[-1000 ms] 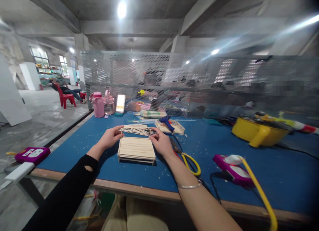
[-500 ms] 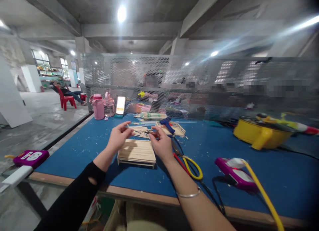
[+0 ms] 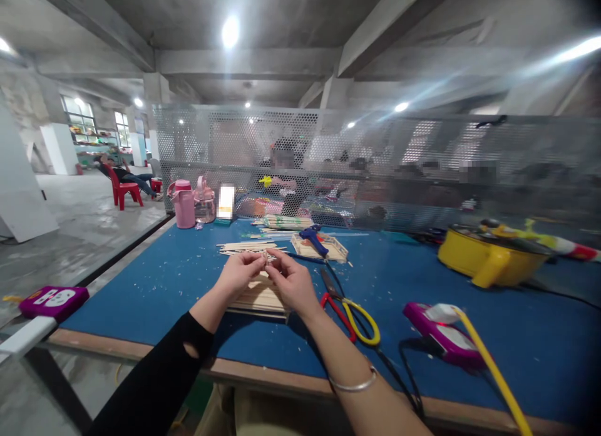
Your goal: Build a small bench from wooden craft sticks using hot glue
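My left hand (image 3: 241,274) and my right hand (image 3: 292,278) meet fingertip to fingertip, both closed in a pinch. Between them shows a small pale bit of wooden stick (image 3: 267,260), mostly covered by the fingers. Just under the hands, a slatted platform of wooden sticks (image 3: 258,300) rests on the blue table; my hands hide much of its top. Beyond the hands lies a loose pile of thin wooden sticks (image 3: 248,245). A blue glue gun (image 3: 315,240) rests over a second stick frame (image 3: 339,251) at the back.
Scissors with red and yellow handles (image 3: 359,323) lie right of my right hand. Further right are a purple power strip (image 3: 444,336) with cables and a yellow pot (image 3: 488,257). A pink jug (image 3: 183,204) and phone (image 3: 226,202) stand at the back left, before a perforated metal screen (image 3: 235,141).
My hands were apart, each with pinched fingers over the far edge of the platform. They have come together above it, and now cover more of its top.
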`<state>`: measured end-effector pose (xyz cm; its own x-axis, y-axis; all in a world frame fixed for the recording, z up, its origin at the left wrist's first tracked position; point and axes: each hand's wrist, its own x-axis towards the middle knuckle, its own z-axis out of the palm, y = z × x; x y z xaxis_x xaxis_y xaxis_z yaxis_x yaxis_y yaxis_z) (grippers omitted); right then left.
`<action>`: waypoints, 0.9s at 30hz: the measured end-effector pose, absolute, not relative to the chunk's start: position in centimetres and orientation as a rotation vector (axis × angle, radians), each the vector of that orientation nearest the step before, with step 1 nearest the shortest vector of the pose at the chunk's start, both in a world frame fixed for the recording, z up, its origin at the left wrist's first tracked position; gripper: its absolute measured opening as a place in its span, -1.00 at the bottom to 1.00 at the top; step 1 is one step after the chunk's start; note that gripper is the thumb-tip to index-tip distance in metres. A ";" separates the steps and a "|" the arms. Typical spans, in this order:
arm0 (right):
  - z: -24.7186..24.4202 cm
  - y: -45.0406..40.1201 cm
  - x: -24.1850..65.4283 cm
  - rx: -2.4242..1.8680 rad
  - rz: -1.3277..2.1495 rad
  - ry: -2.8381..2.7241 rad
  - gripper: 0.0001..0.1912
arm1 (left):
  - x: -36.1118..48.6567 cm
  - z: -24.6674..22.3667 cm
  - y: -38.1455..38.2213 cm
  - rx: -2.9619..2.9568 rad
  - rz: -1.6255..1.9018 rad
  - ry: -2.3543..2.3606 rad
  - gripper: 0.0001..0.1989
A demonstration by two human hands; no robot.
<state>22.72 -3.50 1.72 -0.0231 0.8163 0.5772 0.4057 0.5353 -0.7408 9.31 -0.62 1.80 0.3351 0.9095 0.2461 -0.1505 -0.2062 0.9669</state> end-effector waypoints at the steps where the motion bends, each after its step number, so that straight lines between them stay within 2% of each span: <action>1: 1.8 -3.6 22.7 -1.050 0.453 -1.654 -0.63 | 9.3 1.8 -0.6 1.457 1.161 0.757 -0.63; 10: 1.7 -3.7 22.7 -1.050 0.501 -1.690 -0.61 | 8.9 2.3 -0.8 1.684 1.177 0.723 -0.68; 16: 2.2 -4.2 22.9 -1.016 0.479 -1.789 -0.44 | 8.8 2.6 -1.3 1.329 1.032 0.652 -0.65; 21: 2.4 -4.3 22.9 -1.027 0.454 -1.811 -0.57 | 8.5 2.8 -1.6 1.285 0.924 0.622 -0.67; 27: 2.0 -4.1 23.0 -1.021 0.467 -1.800 -0.60 | 8.4 2.5 -1.5 1.431 0.903 0.622 -0.65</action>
<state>23.00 -4.08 2.04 -0.1705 0.8095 0.5618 0.4344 0.5735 -0.6945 8.38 -1.46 2.50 0.5455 0.8240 0.1533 -0.1507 -0.0835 0.9851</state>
